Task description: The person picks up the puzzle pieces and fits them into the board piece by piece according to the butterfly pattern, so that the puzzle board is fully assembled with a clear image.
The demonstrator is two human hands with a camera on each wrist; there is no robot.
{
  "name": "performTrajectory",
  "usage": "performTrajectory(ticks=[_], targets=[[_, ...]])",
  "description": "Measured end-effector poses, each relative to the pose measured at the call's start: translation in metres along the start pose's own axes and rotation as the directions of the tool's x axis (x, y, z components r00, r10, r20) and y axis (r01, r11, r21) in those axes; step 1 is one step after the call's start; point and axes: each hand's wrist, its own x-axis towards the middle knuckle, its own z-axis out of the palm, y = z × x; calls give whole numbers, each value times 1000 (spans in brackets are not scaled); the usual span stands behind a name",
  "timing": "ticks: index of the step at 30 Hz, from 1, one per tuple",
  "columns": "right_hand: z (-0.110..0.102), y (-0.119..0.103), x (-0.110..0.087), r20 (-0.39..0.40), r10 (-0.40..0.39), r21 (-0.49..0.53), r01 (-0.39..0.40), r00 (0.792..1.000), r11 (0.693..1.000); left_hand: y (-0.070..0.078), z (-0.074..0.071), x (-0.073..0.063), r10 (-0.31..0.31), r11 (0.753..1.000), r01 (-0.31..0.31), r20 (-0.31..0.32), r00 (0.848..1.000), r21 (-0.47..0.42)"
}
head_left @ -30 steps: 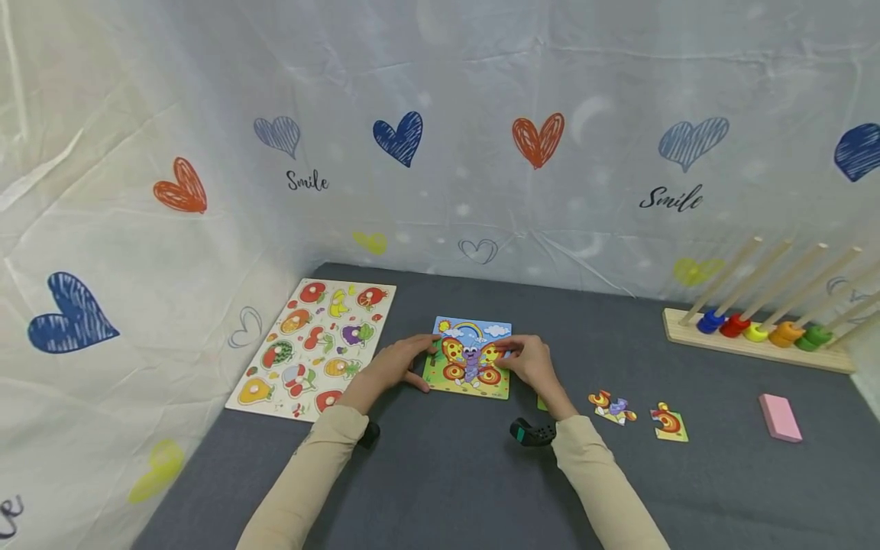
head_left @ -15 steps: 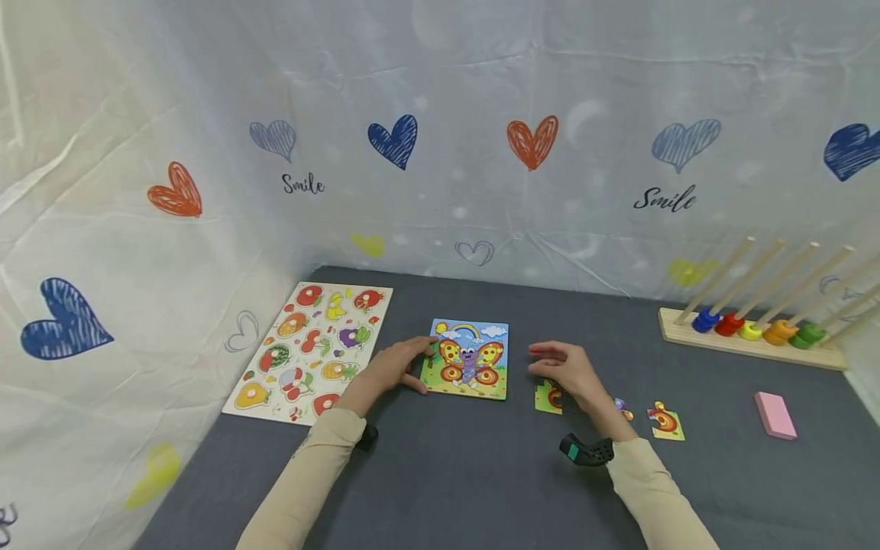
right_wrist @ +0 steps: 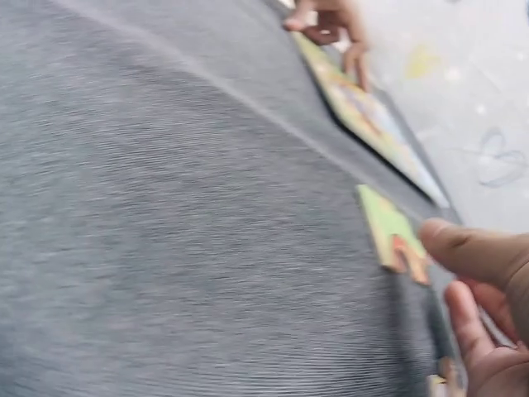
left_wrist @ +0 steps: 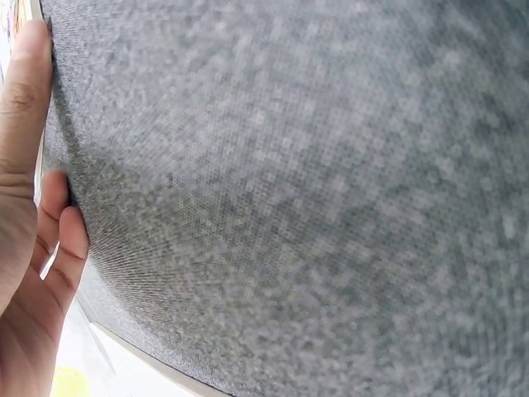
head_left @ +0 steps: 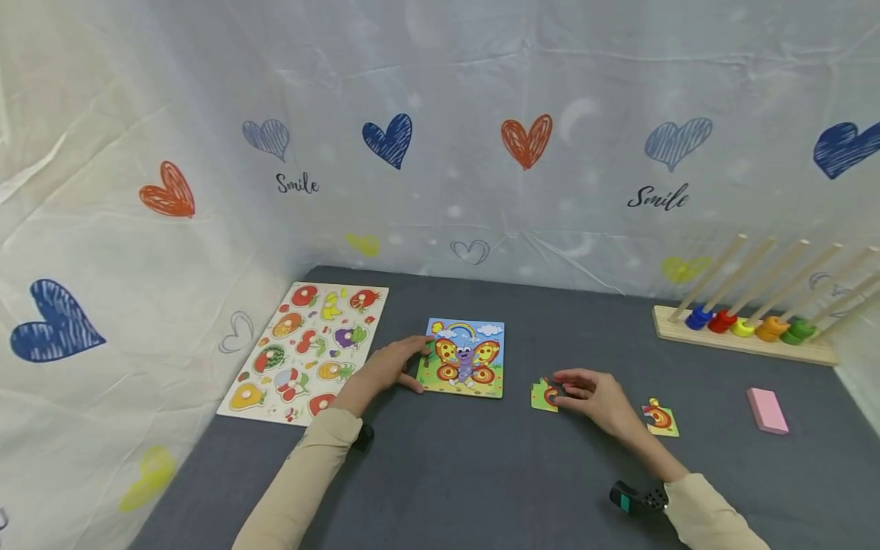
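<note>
In the head view, a square butterfly puzzle board lies flat on the dark table. My left hand rests at its left edge, thumb and fingers spread along the side; in the left wrist view, the thumb is straight. A green-and-red jigsaw piece lies right of the board. My right hand is over the table beside it, fingers loosely bent and apart, thumb tip right at the piece's edge. Another jigsaw piece lies further right. The purple piece seen earlier is hidden behind the right hand.
At the left lies a fruit peg puzzle. A wooden stand with tilted-looking pegs and coloured rings is at the back right, and a pink block sits in front of it. A white curtain with hearts borders the table.
My right hand has left the board's right side and moved right, past the green-and-red jigsaw piece. My left hand has stayed at the board's left edge. The view has shifted slightly.
</note>
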Motion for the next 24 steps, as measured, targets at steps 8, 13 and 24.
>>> performTrajectory(ticks=[8, 13, 24], targets=[[13, 7, -7, -41, -50, -1, 50, 998, 999, 1, 0, -2, -7, 1000, 7, -9, 1000, -20], [19, 6, -8, -57, -74, -102, 68, 996, 993, 0, 2, -2, 4, 1000, -4, -13, 1000, -27], [18, -4, -9, -32, -44, 44, 45, 999, 998, -1, 1, -3, 22, 1000, -22, -24, 999, -14]])
